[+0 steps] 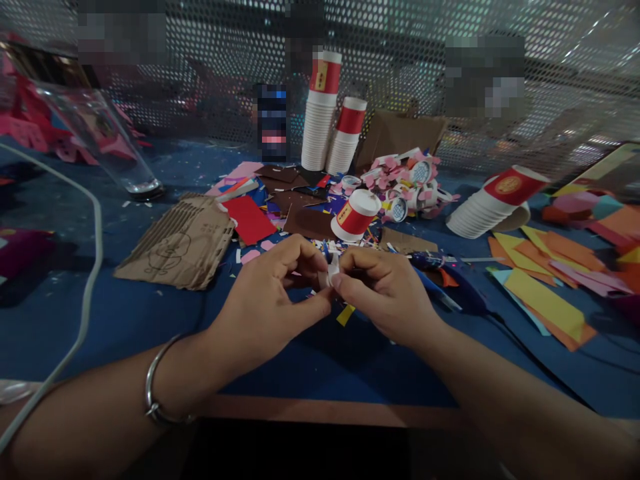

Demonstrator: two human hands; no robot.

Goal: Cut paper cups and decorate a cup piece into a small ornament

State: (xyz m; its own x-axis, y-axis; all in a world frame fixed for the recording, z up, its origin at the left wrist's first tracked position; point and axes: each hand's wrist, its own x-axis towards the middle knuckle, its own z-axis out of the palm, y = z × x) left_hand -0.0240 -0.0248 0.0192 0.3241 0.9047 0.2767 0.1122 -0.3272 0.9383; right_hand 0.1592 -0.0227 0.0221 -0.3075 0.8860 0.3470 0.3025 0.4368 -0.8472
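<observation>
My left hand (273,303) and my right hand (387,293) meet above the near middle of the blue table. Between their fingertips is a small white piece (333,268), pinched from both sides; its shape is partly hidden by the fingers. Just beyond the hands, a red and white paper cup (356,215) stands upside down, slightly tilted, among paper scraps. A red paper sheet (251,220) lies beyond my left hand. To the right of my right hand rests a dark blue glue gun (463,287) with a cable.
Stacked paper cups (320,130) stand at the back, and another stack (487,207) leans at the right. Flattened cardboard (180,243), a glass vase (107,133) and a pale cable (95,267) are left. Coloured paper (545,300) lies right; decorated cup pieces (413,183) are piled behind.
</observation>
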